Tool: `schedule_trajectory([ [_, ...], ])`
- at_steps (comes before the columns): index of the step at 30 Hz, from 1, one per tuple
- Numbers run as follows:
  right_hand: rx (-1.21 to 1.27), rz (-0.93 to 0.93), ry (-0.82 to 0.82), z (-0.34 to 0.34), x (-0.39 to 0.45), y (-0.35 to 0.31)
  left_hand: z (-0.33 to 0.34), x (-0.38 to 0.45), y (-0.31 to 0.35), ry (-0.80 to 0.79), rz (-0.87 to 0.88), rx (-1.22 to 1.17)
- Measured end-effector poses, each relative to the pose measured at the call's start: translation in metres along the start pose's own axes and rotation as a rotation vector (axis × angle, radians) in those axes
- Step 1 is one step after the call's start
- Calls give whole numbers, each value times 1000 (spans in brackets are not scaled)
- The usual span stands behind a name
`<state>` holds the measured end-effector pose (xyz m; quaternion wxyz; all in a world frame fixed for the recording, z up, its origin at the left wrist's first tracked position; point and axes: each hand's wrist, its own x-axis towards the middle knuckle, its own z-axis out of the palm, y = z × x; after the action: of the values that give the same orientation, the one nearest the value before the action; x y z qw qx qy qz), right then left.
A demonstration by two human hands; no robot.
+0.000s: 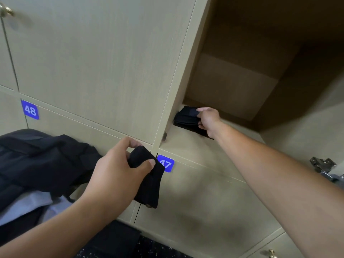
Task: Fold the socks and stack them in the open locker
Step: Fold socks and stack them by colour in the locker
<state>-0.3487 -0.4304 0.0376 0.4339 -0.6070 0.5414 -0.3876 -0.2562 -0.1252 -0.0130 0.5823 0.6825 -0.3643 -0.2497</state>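
Note:
The open locker (pixel 232 86) fills the upper right, its floor edge just above label 47. Inside at the front left corner lies a stack of folded dark socks (pixel 186 117). My right hand (pixel 209 120) reaches in and grips the stack's right end, thumb on top and fingers beneath. My left hand (pixel 119 170) is lower, in front of the closed doors, and holds a folded black sock (pixel 149 183) that hangs down from my thumb and fingers.
A pile of dark clothing (pixel 42 161) and a light grey garment (pixel 28 205) lie at the left. Closed locker doors carry blue labels 48 (pixel 29 109) and 47 (pixel 166 163). The open door's metal hinge (pixel 323 166) juts out at the right.

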Motion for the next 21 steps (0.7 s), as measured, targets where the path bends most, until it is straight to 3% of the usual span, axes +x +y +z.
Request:
schedule_trajectory([
  [13, -242, -81, -72, -3, 24, 4, 4, 10, -9, 2, -7, 34],
  [21, -735, -279, -175, -8, 31, 8, 1, 14, -8, 16, -6, 57],
])
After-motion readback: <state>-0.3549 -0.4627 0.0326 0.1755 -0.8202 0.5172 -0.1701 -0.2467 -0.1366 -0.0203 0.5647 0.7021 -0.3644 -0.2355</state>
